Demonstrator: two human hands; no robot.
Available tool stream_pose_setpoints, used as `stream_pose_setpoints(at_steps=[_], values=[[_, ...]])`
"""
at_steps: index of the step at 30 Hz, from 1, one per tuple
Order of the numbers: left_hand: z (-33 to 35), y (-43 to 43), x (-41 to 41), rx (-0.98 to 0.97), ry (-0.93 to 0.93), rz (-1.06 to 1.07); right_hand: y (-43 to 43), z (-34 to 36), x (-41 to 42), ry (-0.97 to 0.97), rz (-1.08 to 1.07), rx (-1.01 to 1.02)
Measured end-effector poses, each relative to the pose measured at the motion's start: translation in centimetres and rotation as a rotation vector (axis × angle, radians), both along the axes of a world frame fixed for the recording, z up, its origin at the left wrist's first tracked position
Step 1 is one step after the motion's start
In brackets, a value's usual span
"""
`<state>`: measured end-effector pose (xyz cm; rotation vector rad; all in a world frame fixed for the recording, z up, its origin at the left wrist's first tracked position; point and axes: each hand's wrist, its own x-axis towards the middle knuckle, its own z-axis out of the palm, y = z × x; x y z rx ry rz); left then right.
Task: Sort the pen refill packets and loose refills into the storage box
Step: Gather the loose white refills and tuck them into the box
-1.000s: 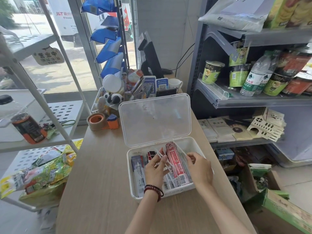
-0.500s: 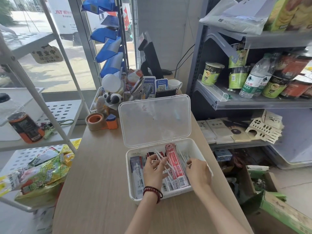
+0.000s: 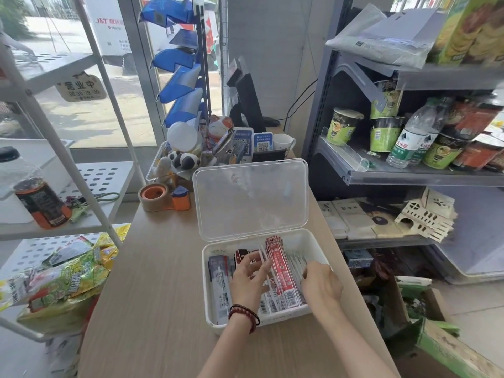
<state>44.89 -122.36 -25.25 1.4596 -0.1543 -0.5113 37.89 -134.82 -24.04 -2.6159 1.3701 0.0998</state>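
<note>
With both hands inside the white plastic storage box (image 3: 211, 290), left fingers (image 3: 256, 264) spread loose beside red refill packets (image 3: 282, 274); right fingers (image 3: 308, 271) curl, grasp unclear, probably straightening rows.

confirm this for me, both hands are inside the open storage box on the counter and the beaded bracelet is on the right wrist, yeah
Not quite. The head view shows the beaded bracelet on the left wrist, not the right. The rest holds: the left hand and right hand are both inside the open storage box on the counter.
</note>
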Motion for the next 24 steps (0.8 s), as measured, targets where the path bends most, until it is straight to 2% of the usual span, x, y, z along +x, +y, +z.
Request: stream_pose_setpoints(at_steps=[2, 4, 8, 10, 13, 18, 24], values=[[0.2, 0.0, -0.1, -0.004, -0.014, -0.005, 0.1, 0.2, -0.2, -0.131, -0.026, 0.007], [0.3, 0.1, -0.2, 0.001, -0.028, 0.003, 0.1, 0.3, -0.6, -0.356, -0.048, 0.063], [0.3, 0.1, -0.1, 0.016, -0.048, 0.0, -0.1, 0.2, -1.2, -0.724, 0.107, 0.468], [0.2, 0.1, -0.1, 0.025, -0.052, -0.005, 0.0, 0.0, -1.5, -0.761, 0.203, 0.564], [0.2, 0.1, -0.2, 0.045, -0.076, -0.039, 0.1, -0.2, -1.7, -0.739, 0.266, 0.541], [0.0, 0.0, -0.3, 0.045, -0.08, -0.073, 0.3, 0.4, -1.8, -0.728, 0.252, 0.554], [0.0, -0.2, -0.3, 0.026, -0.079, -0.134, 0.6, 0.0, -1.7, -0.792, 0.203, 0.457]])
